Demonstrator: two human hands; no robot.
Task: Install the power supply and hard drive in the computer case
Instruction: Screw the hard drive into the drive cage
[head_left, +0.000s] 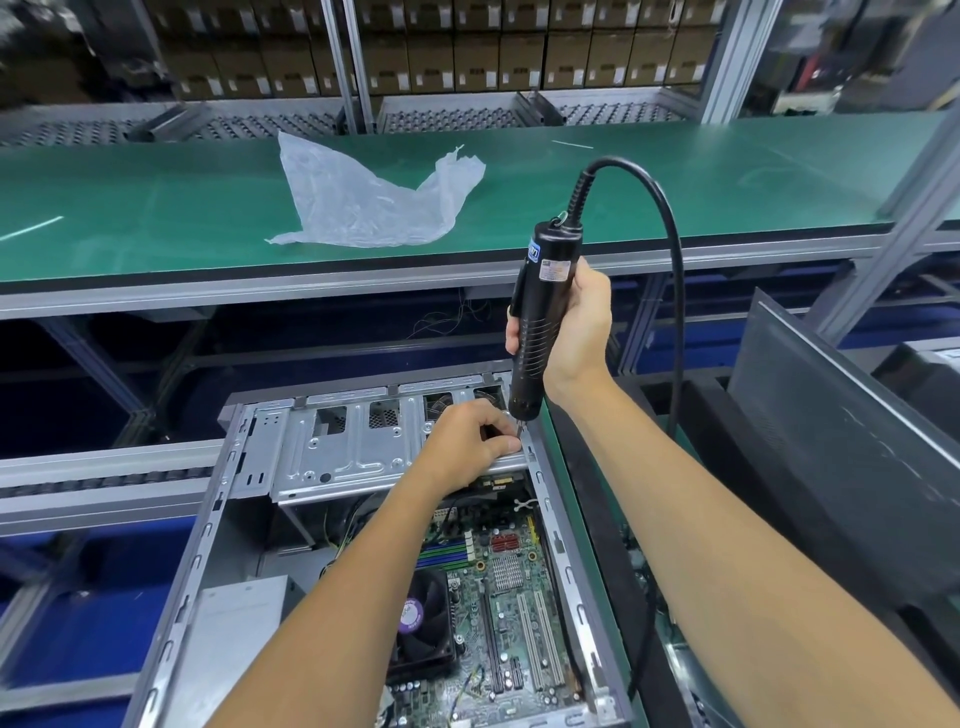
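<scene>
Nearest the camera lies the open computer case (171, 613), on its side with the green circuit board (498, 623) showing inside, a round black fan (423, 618) on the board's left and long slots running along its right part. Beside the fan, against the case's left wall, sits a plain grey metal box (228, 639); whether this is the power supply cannot be told. Further in, a silver drive cage (343, 447) spans the far end of the case, with stamped holes and vent cut-outs across its top. The left hand (470, 441) rests on the right end of that cage, fingers curled with thumb and forefinger pinched together at the tip of the screwdriver — whatever small part they hold is too small to make out. The right hand (571, 327) is wrapped firmly around a black electric screwdriver (540, 312), held upright with its bit pointing down at the cage's right edge, just beside the left hand's fingertips. A thick black cable (670, 218) arcs from the top of the tool and drops down to the right. No hard drive can be told apart from the cage in this view. To the right of the case leans a dark flat panel (831, 415). Beyond the hands runs a green worktop (156, 208) — on it lies a crumpled clear plastic bag (363, 202). Farthest back, shelves hold rows of brown cardboard boxes (467, 57).
</scene>
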